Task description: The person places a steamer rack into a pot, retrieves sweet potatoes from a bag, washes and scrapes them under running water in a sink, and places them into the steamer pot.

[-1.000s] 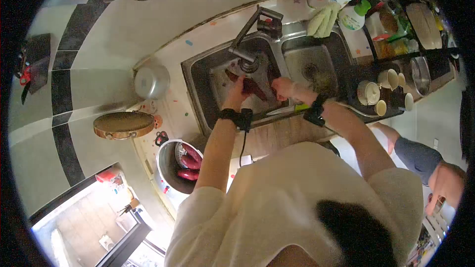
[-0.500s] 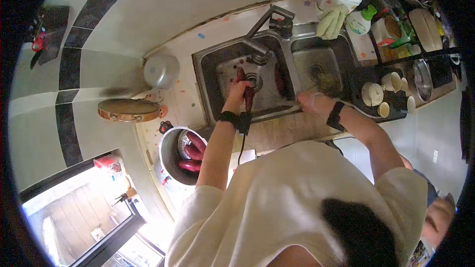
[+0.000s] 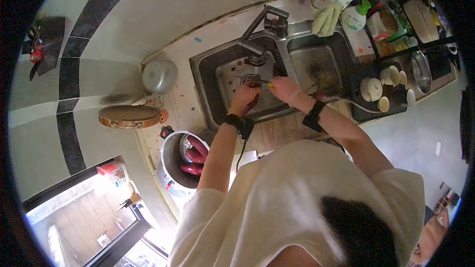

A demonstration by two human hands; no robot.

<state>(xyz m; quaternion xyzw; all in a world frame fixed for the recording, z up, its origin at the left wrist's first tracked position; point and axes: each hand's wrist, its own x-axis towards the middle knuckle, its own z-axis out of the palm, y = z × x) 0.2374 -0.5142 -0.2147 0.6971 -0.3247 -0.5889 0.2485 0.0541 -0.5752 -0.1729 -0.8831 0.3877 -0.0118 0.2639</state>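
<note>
My left hand (image 3: pixel 244 98) is closed around a dark red root vegetable (image 3: pixel 254 102) in the left sink basin (image 3: pixel 207 89), near the drain. My right hand (image 3: pixel 285 89) grips the green handle of a small knife (image 3: pixel 258 81). Its blade points left, just above the vegetable and close to my left fingers; whether it touches the skin is too small to tell. The black faucet (image 3: pixel 252 47) hangs over the basin, with small dark scraps around the drain. Several red roots (image 3: pixel 195 155) lie in a metal pot (image 3: pixel 168 155) beside my left forearm.
The right basin (image 3: pixel 316 52) has a green cloth (image 3: pixel 326 20) at its back edge. Bottles (image 3: pixel 354 16) stand behind. Cups (image 3: pixel 391 75) sit on a dark tray at right. A metal bowl (image 3: pixel 160 76) and round board (image 3: pixel 129 116) are left. Part of another person (image 3: pixel 432 237) shows lower right.
My right hand has moved left from the basin's front edge and now holds the knife over the vegetable. My left hand still holds the vegetable, now lower and partly hidden.
</note>
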